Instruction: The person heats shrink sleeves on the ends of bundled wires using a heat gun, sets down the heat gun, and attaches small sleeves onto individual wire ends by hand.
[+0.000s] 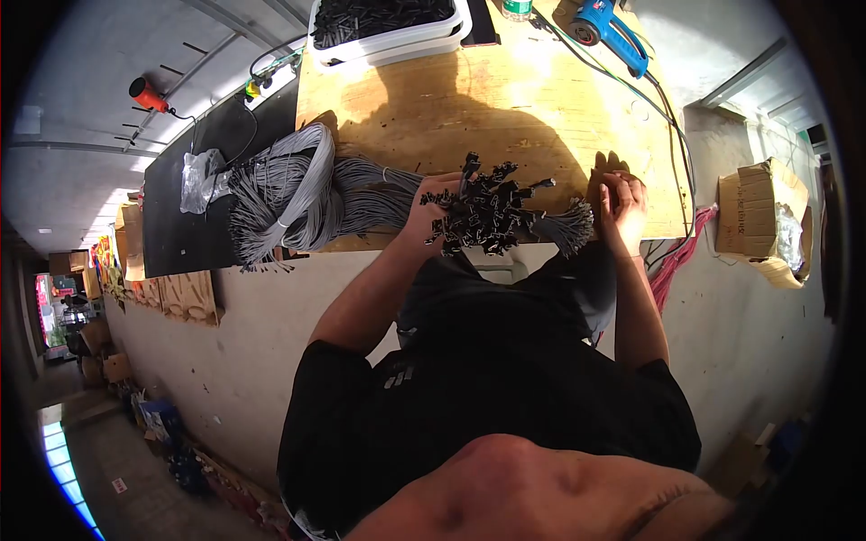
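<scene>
My left hand is closed around a thick bundle of grey cables at the front edge of the table. Many black connectors crowd the bundle's end beside this hand, partly hiding its fingers. Right of them, a small cluster of bare-looking grey wire ends fans out. My right hand rests near the table edge just beyond that cluster. Its fingers are loosely bent and apart, with nothing visible in them. Another tied coil of grey cables lies to the left.
A white tub of short black tubes stands at the back of the wooden table. A blue heat gun with trailing cords lies back right. Left is a clear plastic bag; a cardboard box stands right, beside hanging red wires.
</scene>
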Demonstrator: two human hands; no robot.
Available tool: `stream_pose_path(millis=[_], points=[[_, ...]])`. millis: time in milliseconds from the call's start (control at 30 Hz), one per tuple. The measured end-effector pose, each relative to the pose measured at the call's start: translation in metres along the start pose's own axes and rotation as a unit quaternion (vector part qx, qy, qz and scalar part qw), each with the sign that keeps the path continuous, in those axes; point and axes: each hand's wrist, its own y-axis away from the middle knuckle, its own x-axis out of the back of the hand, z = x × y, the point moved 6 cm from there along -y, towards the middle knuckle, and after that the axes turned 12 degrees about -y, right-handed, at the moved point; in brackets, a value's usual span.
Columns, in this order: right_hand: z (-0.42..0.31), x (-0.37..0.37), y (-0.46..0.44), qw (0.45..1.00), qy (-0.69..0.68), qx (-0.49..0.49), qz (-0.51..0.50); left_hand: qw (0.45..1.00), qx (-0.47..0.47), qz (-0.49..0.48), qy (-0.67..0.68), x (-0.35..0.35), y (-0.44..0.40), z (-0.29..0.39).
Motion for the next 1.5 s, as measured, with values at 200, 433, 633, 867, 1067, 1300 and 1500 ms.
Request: stream_pose_path(millis=[200,433,633,867,1067,1300,1500], points=[[0.000,-0.002,0.001,1.000,0.007,-0.007,-0.002,0.963,0.049,-0.047,0.260,-0.011,0.003,-0.018],[0.002,-0.003,0.001,1.000,0.002,-0.015,-0.004,0.975,0.020,-0.003,0.222,-0.008,0.004,-0.020],[0.005,-0.004,0.001,1.000,-0.001,-0.017,-0.004,0.932,-0.019,-0.027,0.361,0.012,-0.011,0.038],[0.002,-0.003,0.001,1.000,0.002,-0.006,0.009,0.874,0.118,-0.077,0.464,0.006,-0.006,0.001],[0.002,-0.002,0.001,1.000,0.005,-0.009,0.008,0.917,0.041,-0.026,0.396,0.015,-0.007,0.004],[-0.001,0.000,0.000,1.000,-0.002,-0.006,0.010,0.927,-0.146,-0.101,0.331,0.017,0.000,-0.008],[-0.001,0.000,0.000,1.000,0.002,-0.002,0.010,0.907,-0.090,-0.031,0.411,0.027,-0.010,0.045]])
